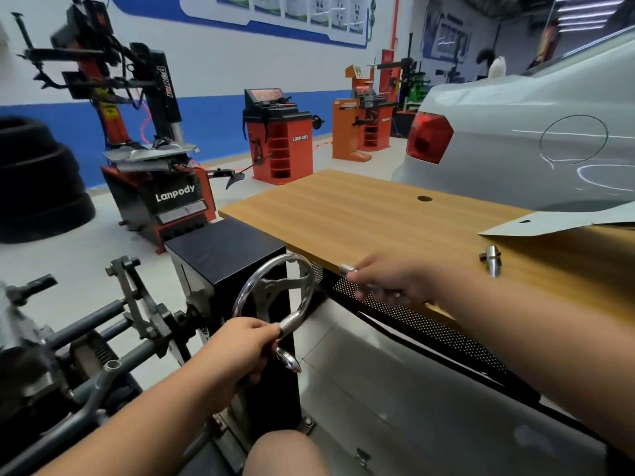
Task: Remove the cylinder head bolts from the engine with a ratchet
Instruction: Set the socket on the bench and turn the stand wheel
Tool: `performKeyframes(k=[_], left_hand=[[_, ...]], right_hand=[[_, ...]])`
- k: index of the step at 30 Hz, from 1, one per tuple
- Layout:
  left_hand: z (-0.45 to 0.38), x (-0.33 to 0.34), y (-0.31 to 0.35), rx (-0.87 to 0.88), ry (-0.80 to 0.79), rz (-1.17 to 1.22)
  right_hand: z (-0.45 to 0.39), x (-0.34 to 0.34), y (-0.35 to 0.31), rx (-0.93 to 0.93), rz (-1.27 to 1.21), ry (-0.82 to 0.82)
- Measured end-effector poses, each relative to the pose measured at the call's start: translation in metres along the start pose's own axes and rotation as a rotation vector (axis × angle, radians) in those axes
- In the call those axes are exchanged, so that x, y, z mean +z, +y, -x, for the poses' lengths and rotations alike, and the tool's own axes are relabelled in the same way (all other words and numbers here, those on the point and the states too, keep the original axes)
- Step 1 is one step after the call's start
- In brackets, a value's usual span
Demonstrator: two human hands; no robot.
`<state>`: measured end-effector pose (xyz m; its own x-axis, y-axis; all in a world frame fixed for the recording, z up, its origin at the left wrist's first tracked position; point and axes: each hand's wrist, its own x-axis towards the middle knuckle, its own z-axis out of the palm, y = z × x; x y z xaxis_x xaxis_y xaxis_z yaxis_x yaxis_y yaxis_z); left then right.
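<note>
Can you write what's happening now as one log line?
left hand: grips handwheel | right hand: holds ratchet at table edge | bolts: unseen

A single head-worn view is given, aimed forward and down from close above both hands; the wooden table lies just beyond the fingers, the workshop farther off.

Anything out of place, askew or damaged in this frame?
Nothing looks damaged or spilled. The left hand grips the handwheel handle; the right hand holds a blurred metal tool at the wooden table edge. A loose socket lies on the table.
</note>
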<state>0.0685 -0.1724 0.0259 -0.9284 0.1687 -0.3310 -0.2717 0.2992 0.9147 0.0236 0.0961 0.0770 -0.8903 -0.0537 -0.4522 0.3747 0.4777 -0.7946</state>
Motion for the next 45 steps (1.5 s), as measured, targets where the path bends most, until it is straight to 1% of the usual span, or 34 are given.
performKeyframes(k=[1,4,7,9,12,17,20,23,27,30,33,35,37,38,39,41,43,45], left_hand=[[0.000,-0.002,-0.004,-0.021,-0.020,-0.003],[-0.002,-0.004,-0.014,-0.066,-0.052,0.001],[-0.005,-0.007,-0.021,-0.084,-0.038,0.014],[-0.005,-0.011,-0.024,-0.072,-0.013,0.003],[-0.004,-0.020,-0.025,-0.030,0.038,-0.004],[-0.004,-0.029,-0.027,-0.002,0.100,-0.010],[-0.004,-0.027,-0.027,0.002,0.102,0.023],[-0.002,-0.025,-0.026,-0.001,0.064,0.061],[0.001,-0.020,-0.023,0.027,0.027,0.062],[0.000,-0.016,-0.021,0.031,0.023,0.075],[0.000,-0.012,-0.019,0.045,0.004,0.074],[0.000,-0.011,-0.020,0.049,-0.001,0.076],[-0.001,-0.010,-0.020,0.052,0.004,0.069],[-0.002,-0.009,-0.020,0.054,0.013,0.069],[-0.003,-0.009,-0.020,0.055,0.027,0.071],[-0.006,-0.005,-0.018,0.044,0.060,0.090],[-0.009,0.000,-0.015,0.030,0.089,0.128],[-0.011,0.005,-0.011,0.029,0.108,0.170]], right_hand=[[-0.007,-0.020,-0.004,0.000,0.186,0.042],[-0.030,-0.069,-0.014,0.055,0.576,0.105],[-0.051,-0.092,-0.017,0.117,1.009,0.182],[-0.061,-0.099,-0.015,0.152,1.231,0.220],[-0.071,-0.106,-0.014,0.174,1.344,0.224],[-0.083,-0.109,-0.027,0.295,1.539,0.141],[-0.081,-0.105,-0.031,0.267,1.566,0.155],[-0.072,-0.104,-0.034,0.221,1.532,0.189],[-0.057,-0.102,-0.039,0.270,1.454,0.157],[-0.050,-0.107,-0.040,0.206,1.443,0.228],[-0.048,-0.110,-0.040,0.185,1.427,0.214],[-0.049,-0.109,-0.042,0.060,1.374,0.269],[-0.046,-0.097,-0.047,-0.150,1.257,0.360],[-0.043,-0.086,-0.051,-0.248,1.181,0.361],[-0.040,-0.071,-0.054,-0.321,1.101,0.304],[-0.025,-0.030,-0.060,-0.415,1.005,0.068],[-0.008,0.013,-0.063,-0.518,1.029,-0.132],[0.005,0.050,-0.062,-0.642,1.099,-0.221]])
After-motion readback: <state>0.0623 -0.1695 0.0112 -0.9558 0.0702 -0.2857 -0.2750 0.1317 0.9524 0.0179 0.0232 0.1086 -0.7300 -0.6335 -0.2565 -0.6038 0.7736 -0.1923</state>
